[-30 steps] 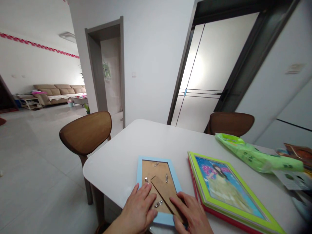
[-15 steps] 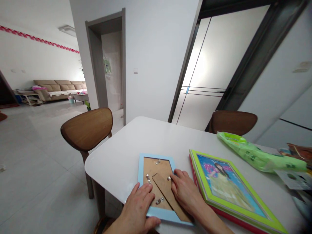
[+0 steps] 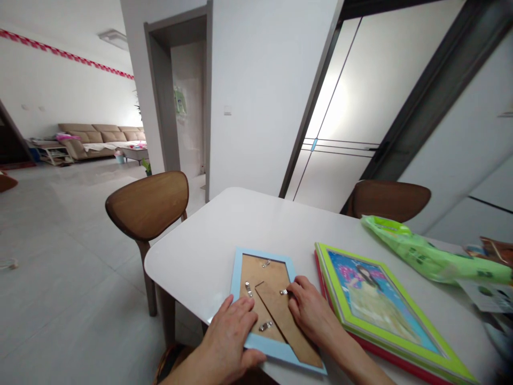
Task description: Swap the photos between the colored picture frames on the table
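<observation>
A light-blue photo frame (image 3: 236, 267) lies face down at the near edge of the table, its brown backing board (image 3: 256, 267) showing. Several small metal clips are fixed around the board, and a slanting stand flap (image 3: 276, 310) lies flat on it. My left hand (image 3: 232, 329) rests over the frame's lower left corner, fingers stretched on the backing and thumb across the bottom rim. At the right side, my right hand (image 3: 310, 307) has bent fingertips on the right-hand metal clip (image 3: 284, 292). Its thumb is mostly hidden.
Right of my hands, a green picture frame (image 3: 332, 289) with a portrait lies on a red one (image 3: 380, 353). Beyond are a green plastic bag (image 3: 433, 259) and other packaging. Wooden chairs stand at the left (image 3: 148, 206) and far side (image 3: 393, 198) of the white table (image 3: 192, 256).
The view has shifted slightly. My right fingertips have drawn back a little toward the frame's right rim, leaving more of the clip visible. My left hand stays in place.
</observation>
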